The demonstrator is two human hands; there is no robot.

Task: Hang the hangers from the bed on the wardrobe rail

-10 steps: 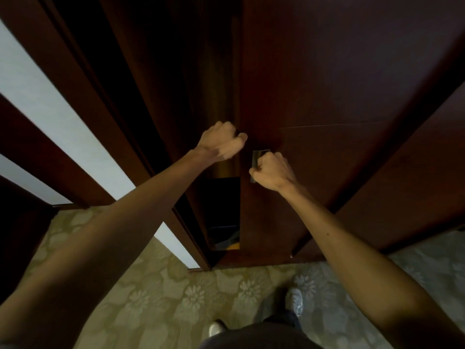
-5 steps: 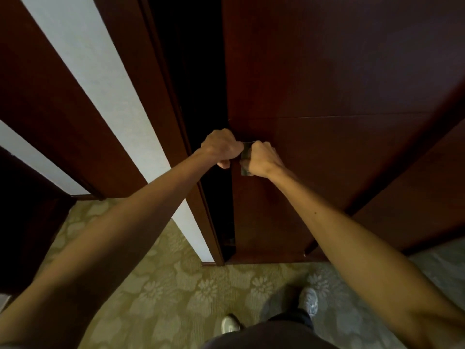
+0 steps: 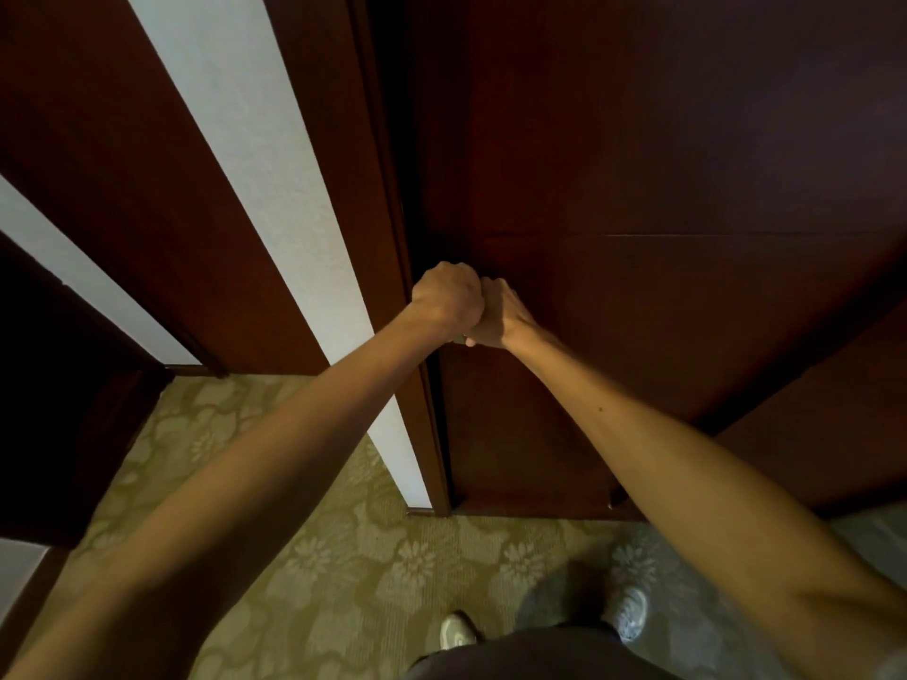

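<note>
Wardrobe door (image 3: 638, 213) now slid almost shut against frame; a second ago dark gap showed at its left edge. Judgement: hanging likely done, wardrobe being closed. Left hand (image 3: 449, 299) fisted at door's left edge, touching right hand (image 3: 498, 316), which curls on metal handle (image 3: 460, 339), mostly hidden. Hangers, rail, bed out of sight.

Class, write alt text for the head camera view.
Both hands, left hand and right hand, meet at the edge of a dark wooden wardrobe door, knuckles touching, above a floral carpet.
</note>
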